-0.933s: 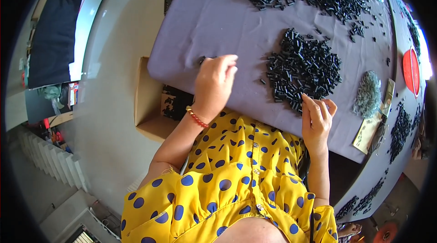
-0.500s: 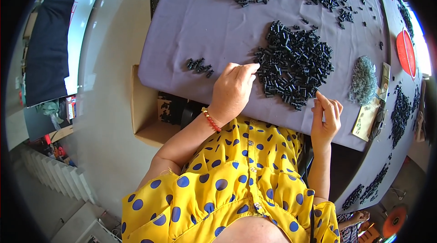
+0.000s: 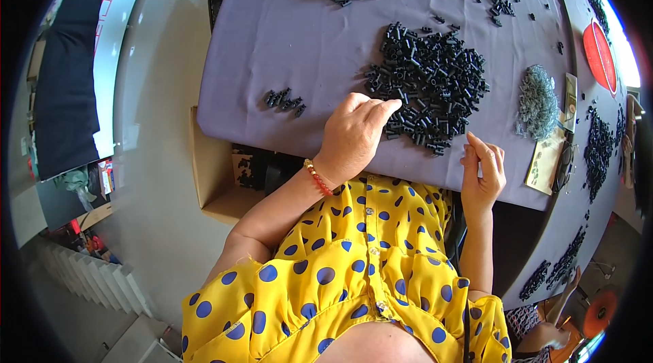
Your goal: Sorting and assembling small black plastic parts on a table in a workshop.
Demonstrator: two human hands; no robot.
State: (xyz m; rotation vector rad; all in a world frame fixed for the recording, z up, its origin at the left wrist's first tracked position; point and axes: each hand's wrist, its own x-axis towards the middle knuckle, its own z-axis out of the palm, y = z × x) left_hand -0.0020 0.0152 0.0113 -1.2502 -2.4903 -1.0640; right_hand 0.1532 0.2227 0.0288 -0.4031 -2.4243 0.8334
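At the far left hangs or lies a dark cloth (image 3: 71,71). Next comes a cardboard box (image 3: 204,171), partly under the edge of the table (image 3: 272,37), which has a purple cover. On this cover is a small group of black pieces (image 3: 284,101). To the right, the left hand (image 3: 352,133) has its thumb and fingers drawn together at the lower left edge of the main pile of black pieces (image 3: 435,84); whether it pinches a piece, one cannot tell. The right hand (image 3: 484,171) is just beyond this pile, with bent fingers; its grip is also not clear. Farther right are a grey tangled bundle (image 3: 536,101), a yellowish card (image 3: 542,164), eyeglasses (image 3: 565,166) and a red basket (image 3: 598,57).
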